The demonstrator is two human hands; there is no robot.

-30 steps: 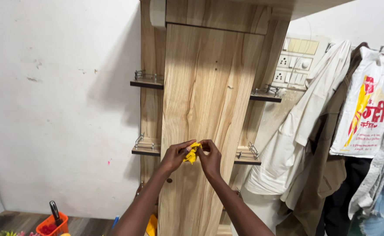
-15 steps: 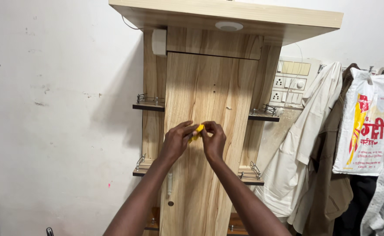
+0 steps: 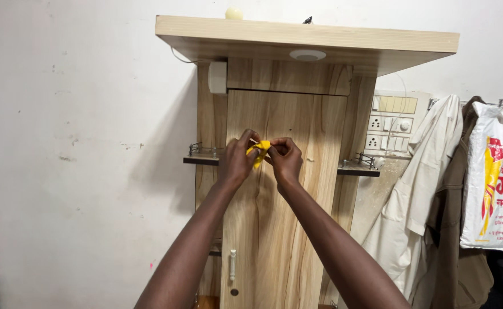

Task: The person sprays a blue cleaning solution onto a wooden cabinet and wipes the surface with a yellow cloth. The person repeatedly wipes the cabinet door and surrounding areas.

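Observation:
Both my hands are raised in front of a tall wooden cabinet door (image 3: 288, 206). My left hand (image 3: 237, 160) and my right hand (image 3: 287, 160) pinch a small crumpled yellow cloth (image 3: 260, 151) between their fingertips, close to the door's upper part. Whether the cloth touches the door cannot be told. A white handle (image 3: 232, 264) sits low on the door's left side.
A wide wooden top board (image 3: 305, 35) overhangs the cabinet, with a round light (image 3: 307, 55) under it. Small side shelves (image 3: 203, 157) with metal rails flank the door. A switchboard (image 3: 393, 123), hanging clothes (image 3: 420, 194) and a printed plastic bag (image 3: 497, 183) are at the right.
My view has tilted upward, so the top board has come into sight. My hands stay together on the yellow cloth and have risen higher along the cabinet door.

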